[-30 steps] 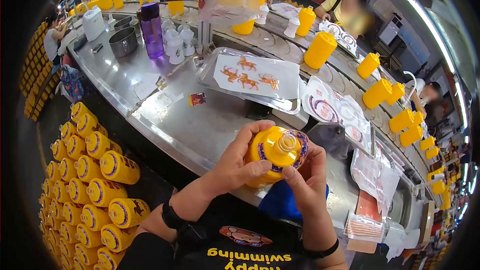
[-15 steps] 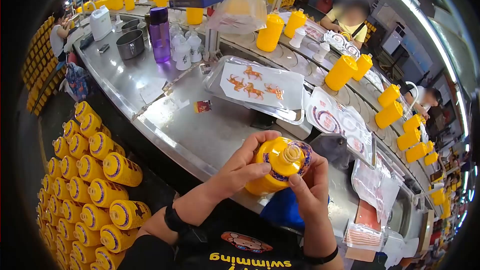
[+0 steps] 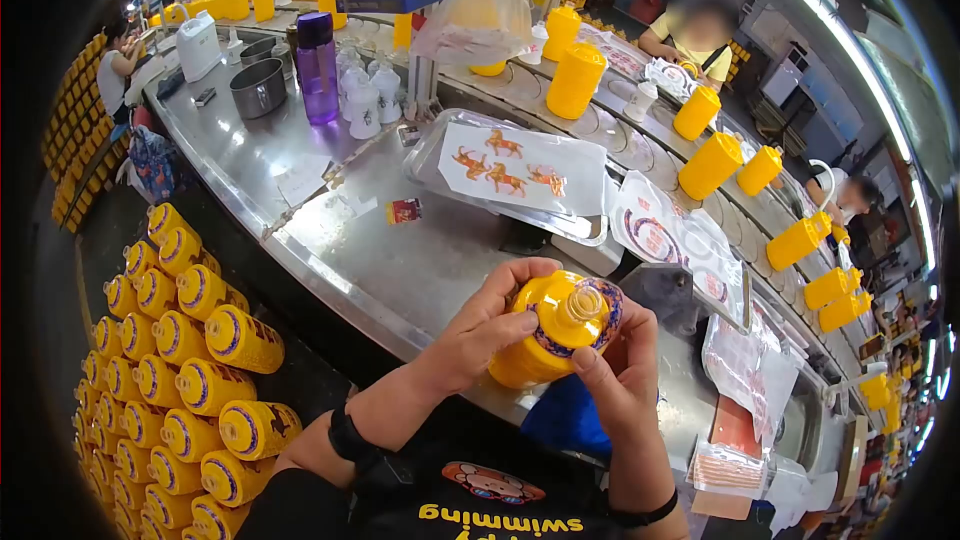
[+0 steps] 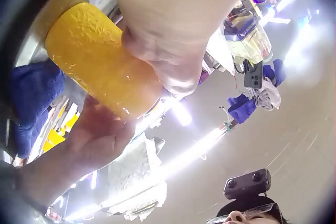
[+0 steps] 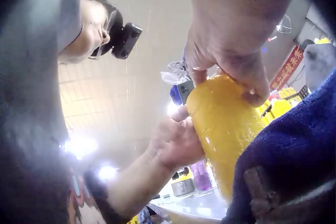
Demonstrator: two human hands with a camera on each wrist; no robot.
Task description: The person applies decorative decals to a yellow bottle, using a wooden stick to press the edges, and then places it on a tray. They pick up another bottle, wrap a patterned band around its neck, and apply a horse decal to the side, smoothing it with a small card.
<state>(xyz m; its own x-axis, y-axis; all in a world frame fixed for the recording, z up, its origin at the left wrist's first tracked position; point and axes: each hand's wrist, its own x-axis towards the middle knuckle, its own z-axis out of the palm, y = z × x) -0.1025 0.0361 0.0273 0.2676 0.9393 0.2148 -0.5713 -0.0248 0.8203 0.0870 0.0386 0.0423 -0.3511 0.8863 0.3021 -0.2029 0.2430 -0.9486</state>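
A glossy yellow bottle [image 3: 530, 365] with a clear glass neck is held tilted over the bench edge in the head view. Around its shoulder runs a blue-and-purple patterned decal band [image 3: 606, 312]. My left hand [image 3: 485, 332] grips the bottle's left side, its thumb pressed on the shoulder beside the band. On the other side my right hand [image 3: 622, 365] holds it, thumb at the band's lower edge and fingers behind. Both wrist views show the yellow body [image 4: 100, 58] between the two hands. A blue cloth [image 3: 568, 422] lies just below the bottle.
Banded yellow bottles [image 3: 205, 380] are stacked at the left. A metal tray [image 3: 425, 155] carries a sheet of orange horse decals [image 3: 500, 175]. Further decal sheets [image 3: 650, 230] lie to its right. Behind, a conveyor [image 3: 640, 155] carries yellow bottles; a purple water bottle [image 3: 318, 80] stands left.
The head view has shifted slightly, with the bottle now a little lower in it. Both hands keep their hold. Bottles on the conveyor have moved along toward the right.
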